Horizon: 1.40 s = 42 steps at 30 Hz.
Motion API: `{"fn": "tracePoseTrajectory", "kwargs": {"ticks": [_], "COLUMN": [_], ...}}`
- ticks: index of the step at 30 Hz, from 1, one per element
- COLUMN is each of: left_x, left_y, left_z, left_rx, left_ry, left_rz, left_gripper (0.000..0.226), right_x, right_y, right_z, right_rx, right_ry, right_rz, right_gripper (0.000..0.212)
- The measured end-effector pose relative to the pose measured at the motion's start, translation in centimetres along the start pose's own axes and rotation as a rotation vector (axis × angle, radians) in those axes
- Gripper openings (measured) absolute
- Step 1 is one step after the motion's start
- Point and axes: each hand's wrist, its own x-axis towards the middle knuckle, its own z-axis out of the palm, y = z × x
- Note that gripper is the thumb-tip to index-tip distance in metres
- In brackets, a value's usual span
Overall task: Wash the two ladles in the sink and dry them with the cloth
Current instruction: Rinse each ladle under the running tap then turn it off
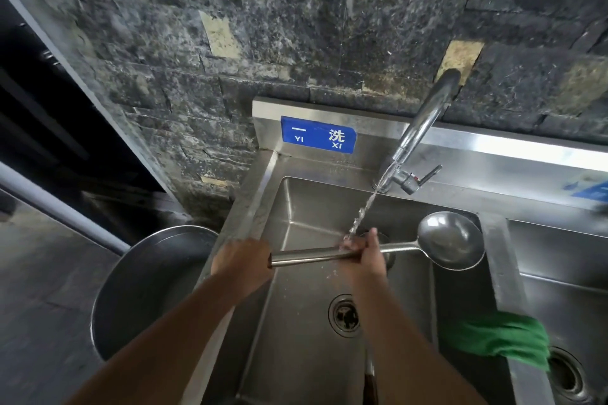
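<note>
A steel ladle (449,240) lies level over the sink (306,207), its bowl to the right by the divider. My left hand (241,261) grips the end of its handle. My right hand (365,251) is wrapped round the middle of the handle, right under the water stream (365,207) from the tap (424,128). A second ladle handle (370,381) shows at the sink's bottom edge, mostly hidden by my right arm. The green cloth (496,339) is draped over the divider between the two basins.
A large steel pot (131,289) stands on the floor left of the sink. The drain (343,315) sits in the basin floor. A second basin (566,289) lies to the right. A dark stone wall with a blue sign (318,135) rises behind.
</note>
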Motion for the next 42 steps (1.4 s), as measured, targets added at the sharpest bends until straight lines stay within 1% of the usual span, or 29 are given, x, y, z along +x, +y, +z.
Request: {"fn": "tracePoseTrajectory", "kwargs": {"ticks": [2, 4, 7, 10, 15, 18, 19, 21, 24, 27, 29, 33, 35, 37, 38, 39, 41, 42], "left_x": [-0.5, -0.9, -1.2, -1.0, -0.2, -0.5, -0.8, -1.2, -1.7, -1.9, -2.2, -1.5, -0.1, 1.4, 1.9, 2.5, 3.4, 3.7], "left_y": [-1.7, -2.5, -1.9, -0.5, 2.7, 1.3, 0.6, -0.8, -3.4, -6.0, -6.3, -3.3, -0.8, 2.0, 3.2, 4.4, 6.1, 6.7], "left_z": [-0.5, -1.0, -1.4, -1.2, -0.5, 0.0, -0.1, -0.7, -1.6, -1.4, -1.2, -1.8, -1.6, -1.1, -0.8, -0.3, 0.7, 1.1], "left_rx": [0.027, 0.017, 0.019, 0.023, 0.018, -0.010, -0.005, 0.037, 0.081, 0.087, 0.077, -0.013, -0.088, -0.225, -0.330, -0.422, -0.502, -0.503], "left_ry": [-0.015, -0.044, -0.033, -0.035, -0.067, -0.096, -0.100, -0.065, -0.048, -0.101, -0.153, -0.176, -0.218, -0.264, -0.278, -0.271, -0.228, -0.222], "left_rz": [-0.029, -0.040, -0.019, 0.002, -0.004, -0.024, -0.019, -0.005, -0.031, -0.070, -0.053, 0.044, 0.104, 0.159, 0.173, 0.171, 0.119, 0.089], "left_gripper": [0.025, 0.026, 0.020, 0.018, 0.026, 0.029, 0.026, 0.019, 0.016, 0.018, 0.017, 0.019, 0.025, 0.032, 0.033, 0.032, 0.028, 0.029], "right_x": [1.0, 2.0, 2.5, 1.3, -2.6, -3.1, -3.0, -2.1, 0.2, 1.8, 1.9, 0.6, 0.2, -0.1, -0.5, -0.9, -1.5, -1.7], "right_y": [-3.5, -5.7, -6.1, -2.3, 8.5, 10.1, 9.6, 7.4, 2.0, -2.0, -2.4, 0.3, 2.5, 4.8, 5.8, 6.5, 6.7, 6.4], "right_z": [-0.6, -1.5, -2.1, -1.3, 1.2, 1.3, 1.1, 0.7, -0.6, -1.5, -1.5, -0.8, -0.7, -0.8, -0.7, -0.6, -0.7, -0.6], "right_rx": [0.023, 0.067, 0.137, 0.079, -0.023, -0.009, 0.008, 0.019, 0.002, 0.077, 0.084, 0.097, 0.100, 0.001, -0.070, -0.153, -0.258, -0.290], "right_ry": [0.037, 0.067, 0.076, 0.082, -0.033, -0.014, -0.009, 0.015, 0.060, 0.042, 0.041, 0.014, -0.100, -0.245, -0.253, -0.232, -0.222, -0.206], "right_rz": [-0.046, -0.050, -0.058, -0.031, 0.100, 0.168, 0.161, 0.090, 0.009, 0.025, 0.041, 0.038, 0.072, 0.134, 0.185, 0.245, 0.328, 0.343], "right_gripper": [0.047, 0.048, 0.047, 0.043, 0.044, 0.040, 0.040, 0.038, 0.042, 0.049, 0.051, 0.052, 0.055, 0.053, 0.053, 0.059, 0.072, 0.073]}}
